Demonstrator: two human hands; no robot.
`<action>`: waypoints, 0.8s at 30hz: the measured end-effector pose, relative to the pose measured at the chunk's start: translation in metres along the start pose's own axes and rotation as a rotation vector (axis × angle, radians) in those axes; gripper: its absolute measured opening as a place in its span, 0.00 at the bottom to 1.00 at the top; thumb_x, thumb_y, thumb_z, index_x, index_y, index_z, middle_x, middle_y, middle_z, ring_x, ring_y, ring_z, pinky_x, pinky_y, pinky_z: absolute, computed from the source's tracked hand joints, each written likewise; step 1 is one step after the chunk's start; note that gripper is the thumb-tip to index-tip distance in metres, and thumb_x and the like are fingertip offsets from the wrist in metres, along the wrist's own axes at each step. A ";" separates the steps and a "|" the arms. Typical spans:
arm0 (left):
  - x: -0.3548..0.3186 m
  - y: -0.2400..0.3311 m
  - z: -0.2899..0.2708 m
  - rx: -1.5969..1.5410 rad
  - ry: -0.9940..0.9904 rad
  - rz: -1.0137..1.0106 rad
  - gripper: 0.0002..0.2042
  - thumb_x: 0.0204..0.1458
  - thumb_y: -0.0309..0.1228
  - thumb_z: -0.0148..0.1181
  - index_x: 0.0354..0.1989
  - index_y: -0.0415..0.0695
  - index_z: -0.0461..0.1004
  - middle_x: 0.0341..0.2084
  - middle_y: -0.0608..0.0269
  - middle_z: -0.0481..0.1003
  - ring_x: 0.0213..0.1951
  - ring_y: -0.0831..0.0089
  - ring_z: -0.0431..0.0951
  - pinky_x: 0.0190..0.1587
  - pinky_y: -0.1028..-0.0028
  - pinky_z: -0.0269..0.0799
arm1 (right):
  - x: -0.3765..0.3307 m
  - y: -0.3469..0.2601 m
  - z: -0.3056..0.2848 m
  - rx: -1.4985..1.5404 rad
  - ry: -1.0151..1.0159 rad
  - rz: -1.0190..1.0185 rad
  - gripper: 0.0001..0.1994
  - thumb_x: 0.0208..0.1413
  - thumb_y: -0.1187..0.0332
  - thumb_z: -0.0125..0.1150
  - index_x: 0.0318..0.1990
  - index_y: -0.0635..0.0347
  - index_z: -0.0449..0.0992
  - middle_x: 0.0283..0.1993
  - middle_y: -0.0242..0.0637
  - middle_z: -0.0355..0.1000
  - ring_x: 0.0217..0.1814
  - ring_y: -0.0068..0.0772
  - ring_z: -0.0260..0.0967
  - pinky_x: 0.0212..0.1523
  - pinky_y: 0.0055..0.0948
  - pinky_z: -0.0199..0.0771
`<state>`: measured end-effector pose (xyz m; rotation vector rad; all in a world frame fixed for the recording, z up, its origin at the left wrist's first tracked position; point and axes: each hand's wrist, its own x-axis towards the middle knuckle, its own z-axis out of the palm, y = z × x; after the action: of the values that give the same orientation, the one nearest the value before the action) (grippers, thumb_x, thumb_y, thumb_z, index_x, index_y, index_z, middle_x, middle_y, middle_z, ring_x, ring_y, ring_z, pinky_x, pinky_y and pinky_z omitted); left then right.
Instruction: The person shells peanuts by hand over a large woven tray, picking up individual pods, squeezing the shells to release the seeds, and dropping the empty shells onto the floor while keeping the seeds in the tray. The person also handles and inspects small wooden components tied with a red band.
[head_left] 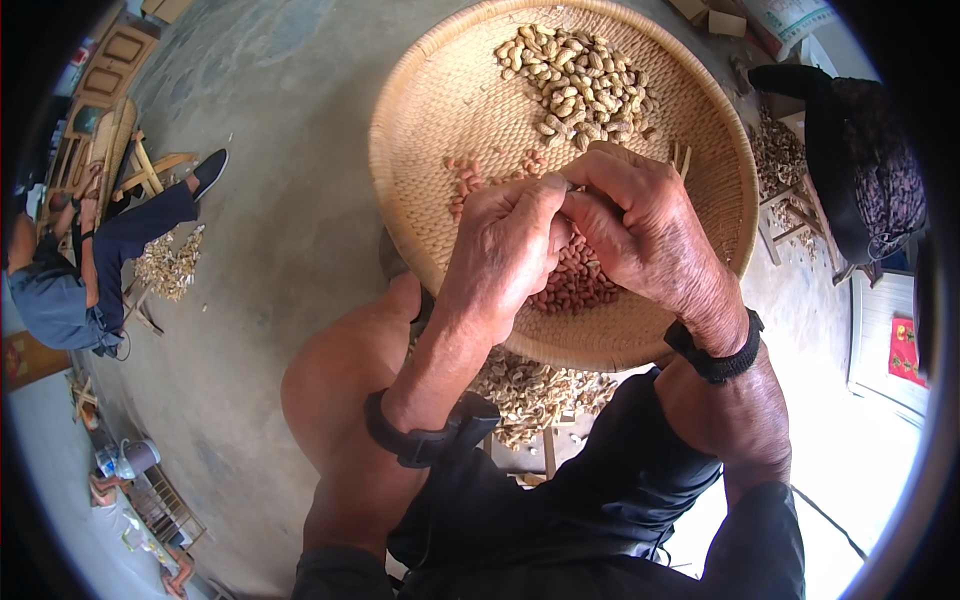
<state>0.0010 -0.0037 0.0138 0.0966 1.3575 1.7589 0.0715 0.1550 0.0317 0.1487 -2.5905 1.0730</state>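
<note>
A round woven basket (420, 130) rests before me, with a pile of unshelled peanuts (590, 85) at its far side. Over its middle, my left hand (515, 235) and my right hand (635, 215) meet, fingertips pressed together. Both are closed in a pinch; whatever is between the fingers is too hidden to make out. Below them lies a heap of reddish shelled peanut kernels (580, 280), partly covered by my hands. A few more loose kernels (468, 180) are scattered left of the hands. Dark bands circle both my wrists.
Empty peanut shells (535, 395) are heaped beneath the basket, between my legs. At left a seated person (75, 270) has another shell pile (170, 262) nearby. On the right, someone in dark clothing (860, 170) is beside a wooden stool (800, 215) and scattered shells.
</note>
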 end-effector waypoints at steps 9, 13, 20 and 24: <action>0.001 -0.001 -0.003 -0.149 -0.088 -0.039 0.14 0.68 0.38 0.54 0.29 0.46 0.69 0.18 0.74 0.65 0.15 0.88 0.59 0.15 0.83 0.50 | -0.002 0.000 0.001 0.104 0.038 0.026 0.04 0.55 0.82 0.58 0.35 0.69 0.78 0.28 0.43 0.74 0.30 0.40 0.78 0.30 0.34 0.76; 0.001 -0.001 -0.006 -0.157 -0.120 -0.017 0.14 0.68 0.38 0.51 0.29 0.47 0.68 0.19 0.75 0.64 0.15 0.88 0.59 0.15 0.83 0.51 | -0.002 -0.003 0.002 0.142 0.049 0.034 0.04 0.57 0.82 0.57 0.37 0.69 0.79 0.29 0.42 0.75 0.31 0.37 0.78 0.33 0.32 0.76; -0.005 0.010 0.000 -0.155 -0.120 -0.019 0.14 0.68 0.39 0.50 0.29 0.47 0.67 0.20 0.75 0.64 0.16 0.87 0.58 0.16 0.82 0.51 | -0.006 -0.008 -0.003 0.439 0.061 0.276 0.06 0.66 0.76 0.58 0.41 0.69 0.79 0.34 0.37 0.80 0.40 0.26 0.79 0.44 0.26 0.78; -0.005 0.011 0.000 -0.136 -0.126 -0.020 0.14 0.67 0.38 0.50 0.28 0.48 0.67 0.19 0.75 0.63 0.16 0.88 0.58 0.16 0.82 0.51 | -0.007 -0.005 -0.007 0.428 0.028 0.286 0.07 0.67 0.74 0.57 0.43 0.69 0.80 0.35 0.37 0.81 0.41 0.23 0.78 0.44 0.25 0.78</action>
<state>-0.0028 -0.0075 0.0251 0.1165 1.1424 1.7925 0.0811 0.1560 0.0370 -0.1416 -2.3671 1.7094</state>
